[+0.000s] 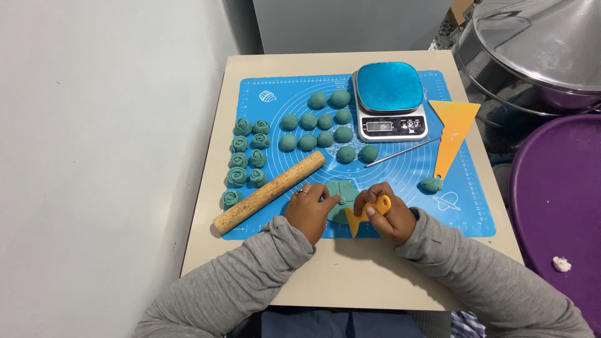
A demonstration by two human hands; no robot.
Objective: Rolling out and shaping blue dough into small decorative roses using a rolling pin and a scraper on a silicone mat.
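My right hand [387, 213] grips a small orange scraper [368, 213] with its blade down at the near edge of a flattened piece of green dough [343, 191]. My left hand [308, 209] rests on the blue silicone mat [463, 206] with its fingertips touching the left side of that dough. A ring shows on one left finger. Part of the dough is hidden under both hands.
A wooden rolling pin [269, 191] lies diagonally left of my hands. Several green dough balls [324, 122] and rolled rosettes [248, 156] fill the mat. A kitchen scale [389, 100], a large orange scraper [453, 130], a thin metal rod [402, 152] and a small dough lump [431, 184] lie to the right. A purple surface [557, 206] and a metal pot [532, 56] stand beside the table.
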